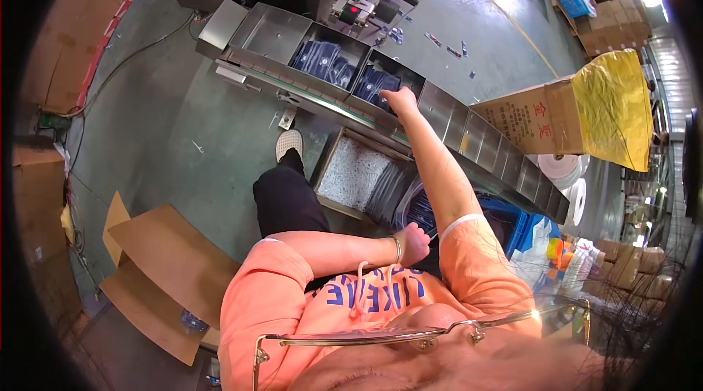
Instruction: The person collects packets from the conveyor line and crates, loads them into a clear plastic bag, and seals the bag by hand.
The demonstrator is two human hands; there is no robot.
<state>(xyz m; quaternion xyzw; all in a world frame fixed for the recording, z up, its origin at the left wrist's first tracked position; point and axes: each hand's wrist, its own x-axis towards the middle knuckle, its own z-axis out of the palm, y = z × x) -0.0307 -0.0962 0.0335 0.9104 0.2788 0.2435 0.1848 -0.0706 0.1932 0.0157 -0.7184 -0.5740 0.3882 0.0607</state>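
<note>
1. Overhead, the person's right hand (401,102) reached out at arm's length into a compartment of the metal conveyor tray (439,109), its fingers resting on a stack of dark blue packets (375,85); whether they were clenched on a packet could not be told.
2. These packets were flat, glossy and dark blue, overlapping one another loosely in that compartment; a similar heap (322,60) filled the compartment just beside it, to the left.
3. Left hand (414,243) was held close to the body near the orange shirt (381,296), curled into a loose fist; whether it held anything could not be told.
4. Below the conveyor stood an open box of silvery and dark packets (366,175), beside a blue crate (516,222).
5. Flattened cardboard (161,266) lay on the grey floor at left.
</note>
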